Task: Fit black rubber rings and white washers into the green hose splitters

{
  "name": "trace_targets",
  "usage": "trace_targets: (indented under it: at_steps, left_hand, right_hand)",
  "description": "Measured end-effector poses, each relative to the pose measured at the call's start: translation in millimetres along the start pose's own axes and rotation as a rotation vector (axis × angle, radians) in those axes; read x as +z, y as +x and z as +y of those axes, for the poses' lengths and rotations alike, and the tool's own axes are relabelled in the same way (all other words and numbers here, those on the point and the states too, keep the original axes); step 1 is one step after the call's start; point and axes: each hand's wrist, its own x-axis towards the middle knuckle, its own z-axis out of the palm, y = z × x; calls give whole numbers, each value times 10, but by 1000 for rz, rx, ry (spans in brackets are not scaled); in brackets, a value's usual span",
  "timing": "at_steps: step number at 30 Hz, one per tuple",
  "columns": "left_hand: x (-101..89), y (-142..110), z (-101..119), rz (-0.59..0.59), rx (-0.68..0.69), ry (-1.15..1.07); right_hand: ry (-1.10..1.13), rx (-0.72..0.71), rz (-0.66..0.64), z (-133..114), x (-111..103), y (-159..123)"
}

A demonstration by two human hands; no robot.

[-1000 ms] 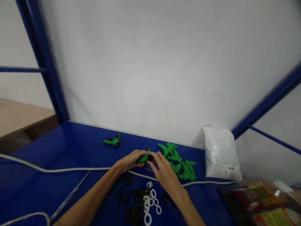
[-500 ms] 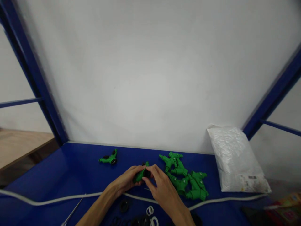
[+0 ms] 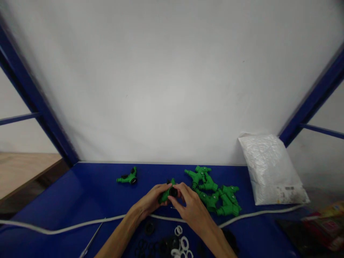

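My left hand [image 3: 151, 201] is wrapped round a green Y-shaped hose connector [image 3: 165, 195], held above the blue tabletop. The thumb and fingers of my right hand [image 3: 190, 203] are closed on the connector's wide end, where a dark round part [image 3: 173, 192] shows. I cannot tell whether that part is a separate ring or the opening itself. Several similar green connectors [image 3: 209, 200] lie heaped just right of my hands. One more green connector with black parts [image 3: 128, 177] rests apart at the left. Below my wrists are white rings [image 3: 184, 243] and black rings [image 3: 149, 227].
A white cable [image 3: 67, 228] runs across the blue table [image 3: 91, 193], passing beneath my forearms. A thin metal rod-like tool [image 3: 92, 239] lies at the front left. A white plastic parcel [image 3: 274, 172] leans on the wall at the right, with colourful packets [image 3: 329, 225] nearby.
My view has tilted and shifted, so the table sits lower in the picture. The connector has turned slightly in my hands, and its dark round end now faces me more.
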Motion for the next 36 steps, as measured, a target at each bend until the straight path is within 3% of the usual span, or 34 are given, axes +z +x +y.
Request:
trace_targets:
  at_steps: [12,18,21,28,31,36]
  left_hand:
    - [46,93,-100,-21,142,4]
    - [63,92,-96,-8,185,86]
    - [81,44,-69,-7,152,90]
    - [124,-100,62,-53,48,52]
    - [94,-112,65,-71,-1,85]
    - [44,-56,-6,-9,-49,48]
  right_hand:
    - [53,173,157,-84,79,-45]
    - [78,253,176,-124,75,-27]
    - [82,232,155,-141,29,-17]
    - [6,28,-13,-124,-97,-27]
    - [-10,19,-87,-91,-101,-45]
    - [-44,56,-87,-55,-57,-59]
